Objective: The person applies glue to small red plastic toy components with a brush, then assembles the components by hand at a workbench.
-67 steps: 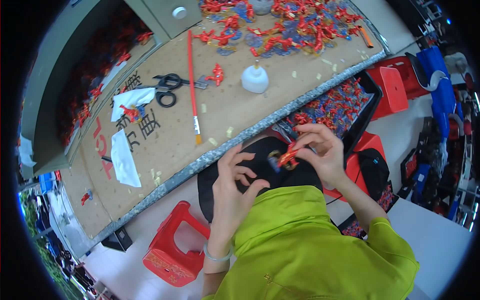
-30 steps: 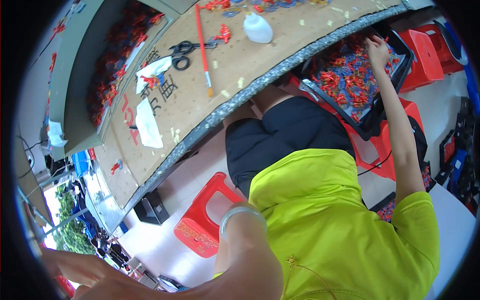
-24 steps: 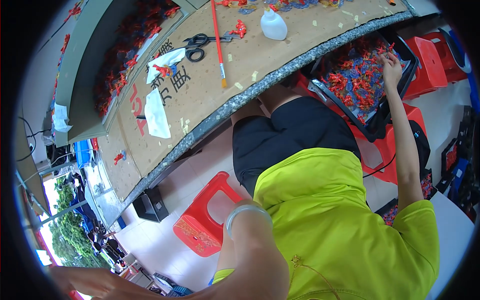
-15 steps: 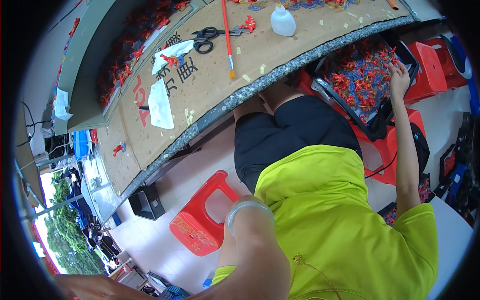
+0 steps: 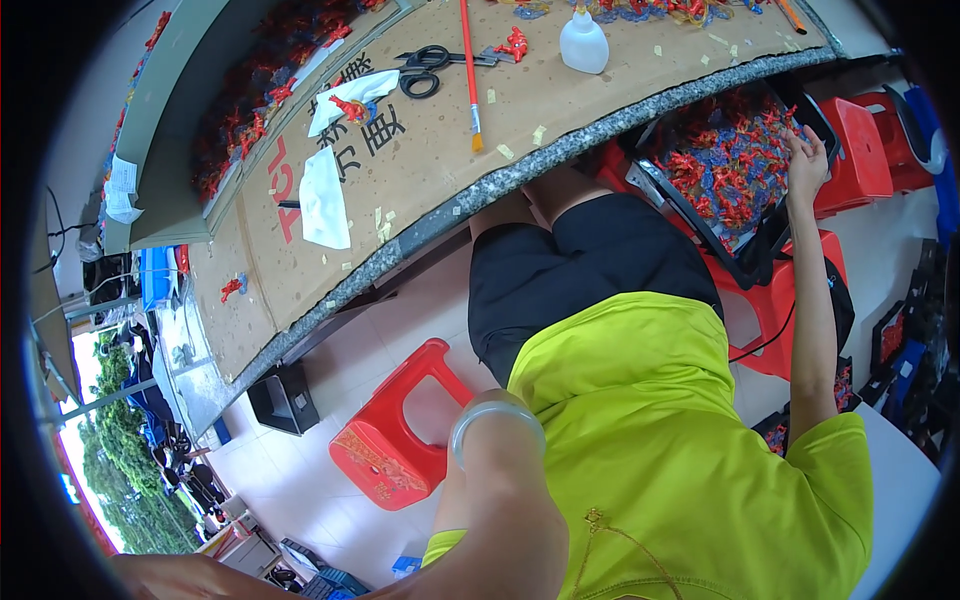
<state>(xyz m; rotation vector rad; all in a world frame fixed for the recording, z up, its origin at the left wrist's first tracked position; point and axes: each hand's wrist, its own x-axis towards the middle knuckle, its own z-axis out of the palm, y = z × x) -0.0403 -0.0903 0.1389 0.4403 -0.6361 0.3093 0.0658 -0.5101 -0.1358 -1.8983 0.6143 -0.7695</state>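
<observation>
My right hand (image 5: 806, 168) is at the right rim of a black tray (image 5: 832, 140). The tray holds a heap of small red, blue and yellow plastic figures (image 5: 715, 175). My fingers look apart, with the tips beside the figures at the tray's edge; I see no piece clearly held. My left arm is bent, with a pale bangle round it. My left hand (image 5: 150, 575) is raised at the lower left, cut off by the picture's lower edge, and its fingers are hidden.
The cardboard-covered table (image 5: 430, 190) carries black-handled scissors (image 5: 428, 70), a red-handled brush (image 5: 473, 85), a white bottle (image 5: 584, 45), white cloths (image 5: 323, 200) and loose figures. A grey bin (image 5: 165, 200) of figures stands at the left. Red stools (image 5: 385, 455) are on the floor.
My right hand has shifted slightly right and down along the tray's rim. The view has turned a little, so the table things appear lower right. The left arm stays bent at the lower left.
</observation>
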